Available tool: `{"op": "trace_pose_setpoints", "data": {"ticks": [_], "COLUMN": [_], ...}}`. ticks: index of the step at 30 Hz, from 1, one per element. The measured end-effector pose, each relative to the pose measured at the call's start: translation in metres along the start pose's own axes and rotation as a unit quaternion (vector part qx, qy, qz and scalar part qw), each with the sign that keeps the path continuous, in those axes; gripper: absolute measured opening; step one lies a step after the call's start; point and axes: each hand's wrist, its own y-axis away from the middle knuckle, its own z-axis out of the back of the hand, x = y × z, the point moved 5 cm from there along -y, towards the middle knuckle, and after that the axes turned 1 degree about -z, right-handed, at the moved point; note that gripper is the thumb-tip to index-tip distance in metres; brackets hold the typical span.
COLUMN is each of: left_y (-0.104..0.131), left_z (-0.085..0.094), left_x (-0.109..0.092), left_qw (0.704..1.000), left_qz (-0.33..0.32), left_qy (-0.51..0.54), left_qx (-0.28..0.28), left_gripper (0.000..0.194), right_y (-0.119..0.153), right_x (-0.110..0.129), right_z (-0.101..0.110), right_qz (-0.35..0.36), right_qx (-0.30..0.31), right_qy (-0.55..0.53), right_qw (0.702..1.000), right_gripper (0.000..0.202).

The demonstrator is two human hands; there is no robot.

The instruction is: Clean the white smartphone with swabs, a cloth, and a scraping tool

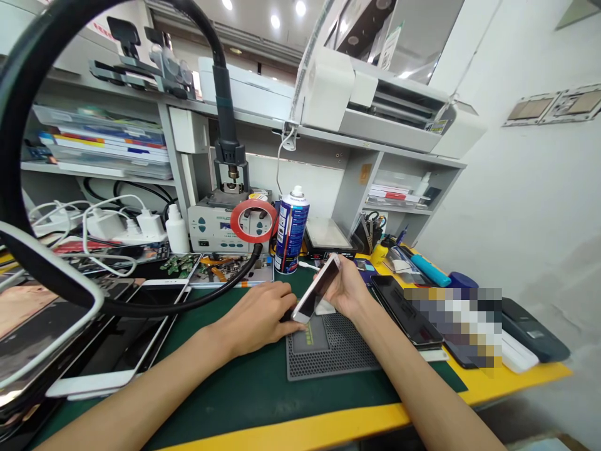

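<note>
A smartphone (319, 291) with a pale frame and dark screen is held tilted above a grey perforated mat (338, 357). My right hand (348, 289) is closed around its upper right side. At the phone's lower end, my left hand (263, 316) has curled fingers, with thumb and fingertips against the edge; part of that grip is hidden. Something small and white (325, 307) shows beneath the phone, too covered to name. The mat lies on a green work surface (211, 388).
A blue spray can (291, 232) and a roll of red tape (254, 221) stand behind the hands. Several phones, including a white-framed one (124, 344), lie at left. Dark phones (406, 310) lie at right. A black ring on a flexible arm (16, 125) looms at near left.
</note>
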Motion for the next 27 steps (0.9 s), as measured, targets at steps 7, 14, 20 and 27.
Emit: {"op": "trace_pose_setpoints", "data": {"ticks": [7, 14, 20, 27], "left_y": [0.001, 0.002, 0.000, -0.015], "left_z": [0.008, 0.005, 0.002, -0.010], "left_x": [0.011, 0.021, 0.019, 0.011], "left_qw": [0.998, 0.991, 0.947, 0.773], "left_qz": [0.003, 0.098, 0.178, 0.223], "left_qy": [-0.056, 0.094, 0.267, 0.589], "left_qx": [0.006, 0.013, -0.012, -0.075], "left_gripper": [0.040, 0.031, 0.030, 0.033], "right_y": [-0.001, 0.008, 0.018, 0.035], "right_x": [0.001, 0.007, 0.007, 0.001], "right_z": [0.001, -0.008, -0.019, -0.033], "right_qz": [0.003, 0.004, 0.073, 0.132], "right_qx": [0.029, 0.086, 0.159, 0.215], "right_qy": [-0.012, -0.013, 0.100, 0.262], "right_qw": [1.000, 0.996, 0.980, 0.932], "right_gripper": [0.015, 0.022, 0.018, 0.031]}}
